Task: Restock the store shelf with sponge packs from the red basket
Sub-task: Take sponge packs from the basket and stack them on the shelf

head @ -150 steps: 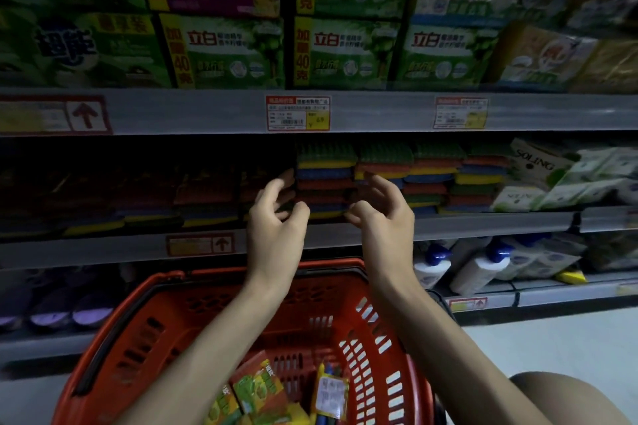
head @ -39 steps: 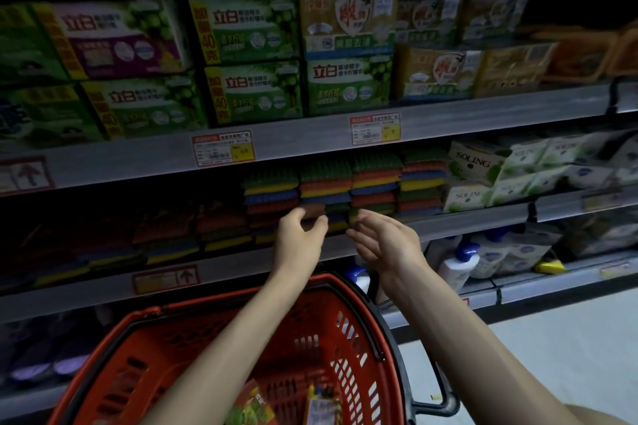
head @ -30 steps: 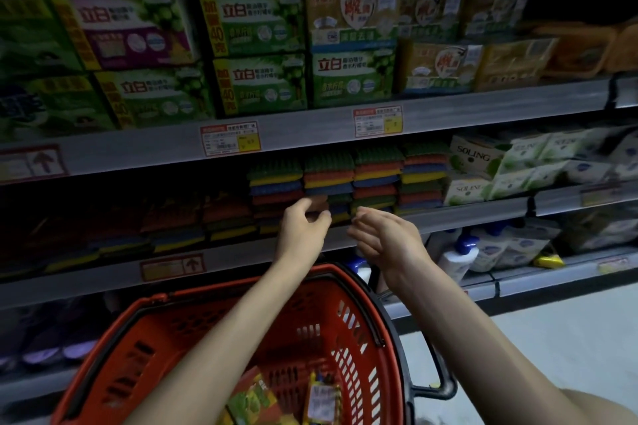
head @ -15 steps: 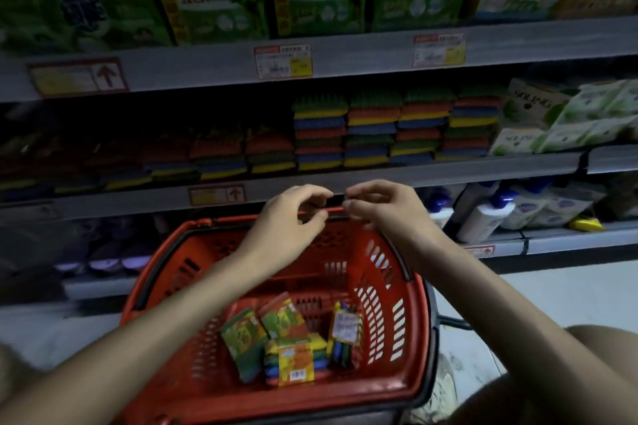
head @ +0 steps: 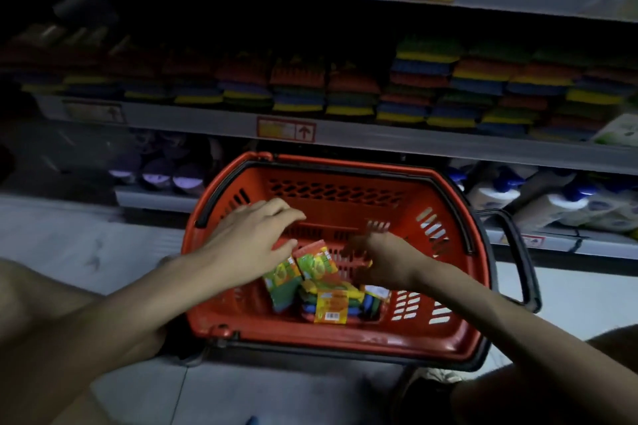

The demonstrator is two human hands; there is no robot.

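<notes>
Sponge packs (head: 324, 290) in green and yellow wrappers lie low in the red plastic basket (head: 345, 338). Both hands have dropped from the grey shelf (head: 379, 140) into it. The left hand (head: 248, 238) is open and empty; the right hand (head: 376, 262) is too blurry to tell. I think another pick is starting.

The right hand (head: 379, 264) is blurring above the sponge packs (head: 329, 302). At nine o'clock the shelf (head: 193, 117) is lying in darkness.

The red basket (head: 345, 164) is open-topped; sponge packs (head: 329, 305) crowd its near end.
</notes>
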